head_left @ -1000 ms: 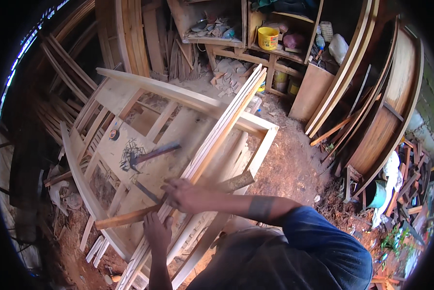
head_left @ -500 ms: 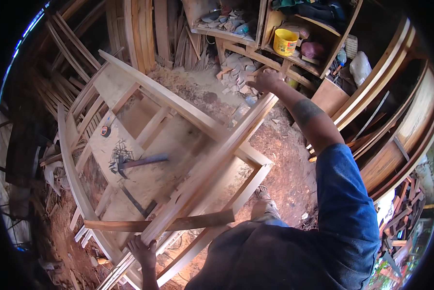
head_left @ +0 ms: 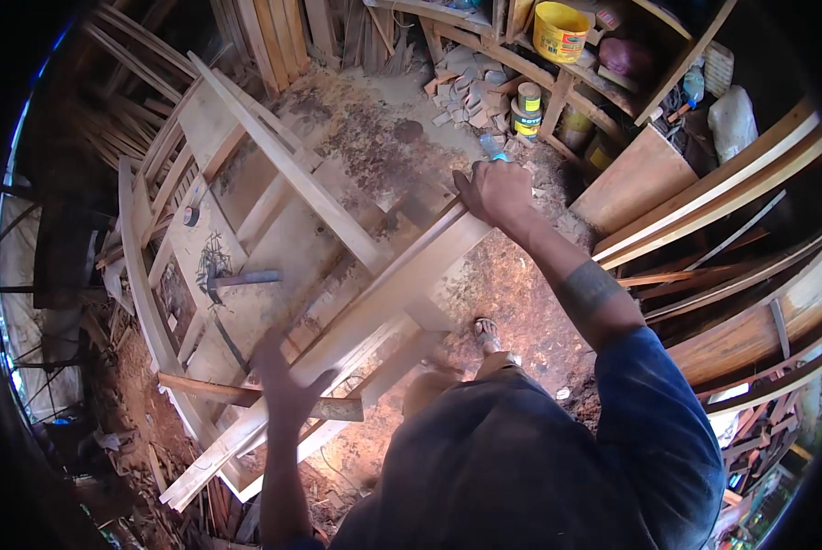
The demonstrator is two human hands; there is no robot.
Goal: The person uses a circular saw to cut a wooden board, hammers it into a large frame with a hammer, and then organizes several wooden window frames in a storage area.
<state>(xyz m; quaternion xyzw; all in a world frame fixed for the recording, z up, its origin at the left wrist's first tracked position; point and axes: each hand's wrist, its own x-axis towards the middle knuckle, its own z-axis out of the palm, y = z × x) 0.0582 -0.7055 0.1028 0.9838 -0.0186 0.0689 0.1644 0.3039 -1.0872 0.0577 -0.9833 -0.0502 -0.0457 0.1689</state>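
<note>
Plank [head_left: 374, 321]: long pale board, lying across a wooden frame [head_left: 246, 211] on the dirt floor. I read its long axis as running from about 7 o'clock, low left, to about 1 o'clock, where its far end points toward the shelves [head_left: 558, 82].

Right hand [head_left: 495, 191]: at 1 o'clock, fingers curled over the plank's far end, clamped on it.

Left hand [head_left: 285, 390]: at 7 o'clock, blurred, fingers spread, over the plank's near part. I cannot tell whether it touches the wood or hovers just above.

Step in hand, as I judge it: shifting or seating the plank on the frame, one end gripped, the other end yet to be secured. The next move, to my mind, calls for the left hand to close on the near part, so both ends travel together and the board does not swing or slide off the rails.

Hammer [head_left: 237, 278]: on the frame at 9 o'clock, head to the left, untouched.

Short batten [head_left: 246, 396]: crosswise under the plank's near end.

Yellow bucket [head_left: 560, 32]: on the shelves at 12 o'clock.

Foot [head_left: 487, 335]: sandalled, beside the frame's near corner.
</note>
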